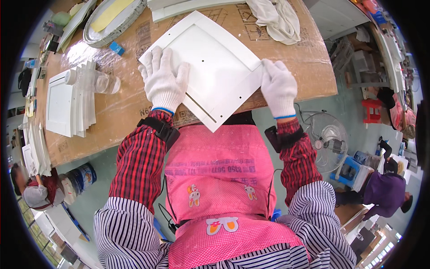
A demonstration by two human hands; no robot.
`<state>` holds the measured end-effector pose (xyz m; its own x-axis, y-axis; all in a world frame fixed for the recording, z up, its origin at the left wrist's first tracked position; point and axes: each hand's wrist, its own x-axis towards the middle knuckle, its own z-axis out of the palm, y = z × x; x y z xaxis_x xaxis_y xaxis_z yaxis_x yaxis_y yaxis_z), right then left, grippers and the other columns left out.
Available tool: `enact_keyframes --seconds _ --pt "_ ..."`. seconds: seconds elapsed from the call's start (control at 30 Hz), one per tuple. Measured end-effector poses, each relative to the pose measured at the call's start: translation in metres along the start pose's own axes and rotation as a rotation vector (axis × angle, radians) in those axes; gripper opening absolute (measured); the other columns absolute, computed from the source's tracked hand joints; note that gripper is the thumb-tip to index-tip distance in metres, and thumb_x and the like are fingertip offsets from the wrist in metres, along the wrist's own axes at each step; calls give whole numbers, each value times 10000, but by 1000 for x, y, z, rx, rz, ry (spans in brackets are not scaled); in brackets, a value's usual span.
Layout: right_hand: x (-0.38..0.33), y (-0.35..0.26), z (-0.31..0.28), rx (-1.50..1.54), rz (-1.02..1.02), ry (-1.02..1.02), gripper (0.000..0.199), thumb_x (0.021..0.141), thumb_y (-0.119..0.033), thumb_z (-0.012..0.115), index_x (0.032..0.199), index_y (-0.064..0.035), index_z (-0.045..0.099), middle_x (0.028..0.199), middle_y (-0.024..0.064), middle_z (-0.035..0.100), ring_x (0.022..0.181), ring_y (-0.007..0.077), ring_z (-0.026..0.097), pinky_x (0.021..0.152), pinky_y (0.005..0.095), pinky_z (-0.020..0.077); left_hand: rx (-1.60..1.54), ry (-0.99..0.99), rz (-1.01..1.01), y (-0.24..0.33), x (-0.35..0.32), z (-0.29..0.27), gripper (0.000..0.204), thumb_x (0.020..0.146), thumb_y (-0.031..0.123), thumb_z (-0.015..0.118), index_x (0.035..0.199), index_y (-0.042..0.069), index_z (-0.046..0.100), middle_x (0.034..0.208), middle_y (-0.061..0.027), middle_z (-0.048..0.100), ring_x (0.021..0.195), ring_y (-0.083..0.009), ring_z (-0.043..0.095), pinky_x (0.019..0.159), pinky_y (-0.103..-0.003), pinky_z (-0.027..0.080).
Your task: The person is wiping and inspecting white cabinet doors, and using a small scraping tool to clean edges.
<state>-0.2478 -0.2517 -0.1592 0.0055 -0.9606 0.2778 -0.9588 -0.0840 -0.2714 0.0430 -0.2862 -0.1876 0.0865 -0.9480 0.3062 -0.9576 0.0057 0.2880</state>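
A white framed panel lies turned cornerwise on the cardboard-covered table, its near corner jutting past the table edge towards my apron. Small dark holes dot its face, and a narrow dark groove runs along its near left edge. On the panel's left corner rests my left hand in a white knitted glove, fingers spread flat and thumb out. My right hand, gloved alike, has its fingers closed at the right corner of the panel; the fingertips are partly hidden.
Several white panels stand at the left beside a clear plastic bottle. Farther back are a blue block, a round tray and a white cloth. A floor fan stands to the right; co-workers are at both sides.
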Motion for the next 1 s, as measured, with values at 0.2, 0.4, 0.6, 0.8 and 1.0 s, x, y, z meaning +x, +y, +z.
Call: enact_keyframes --seconds 0.2,0.4,0.6,0.8,1.0 --pt "-9 -4 1 11 -88 39 226 958 -147 663 1159 -152 766 905 114 663 801 352 689 680 447 550 -31 26 18 -2 1 1 663 956 480 662 1487 92 573 1647 -170 440 1563 -385 332 1300 -560 178" --pt "1 7 -1 2 -43 28 218 963 -155 648 1156 -146 749 918 115 661 816 359 689 700 469 554 -65 48 37 -1 0 1 660 951 467 655 1470 65 584 1628 -195 457 1548 -407 352 1296 -599 171" --pt "2 12 -2 -74 -59 53 159 991 -191 640 1116 -137 722 894 111 652 794 367 685 678 481 553 -62 55 40 -2 0 2 654 952 463 651 1466 64 583 1626 -197 458 1548 -409 349 1292 -604 174" --pt "-6 15 -10 52 -33 54 139 974 -163 652 1093 -132 717 915 111 651 819 362 686 684 475 549 -57 65 45 -2 1 3 652 944 462 666 1458 68 584 1619 -194 467 1542 -407 359 1287 -612 186" --pt "-19 -3 -11 81 -151 24 183 955 -131 640 1119 -136 720 966 106 672 868 352 701 708 460 567 -62 73 54 -1 1 2 651 939 463 677 1452 73 588 1597 -195 486 1529 -410 375 1282 -615 195"
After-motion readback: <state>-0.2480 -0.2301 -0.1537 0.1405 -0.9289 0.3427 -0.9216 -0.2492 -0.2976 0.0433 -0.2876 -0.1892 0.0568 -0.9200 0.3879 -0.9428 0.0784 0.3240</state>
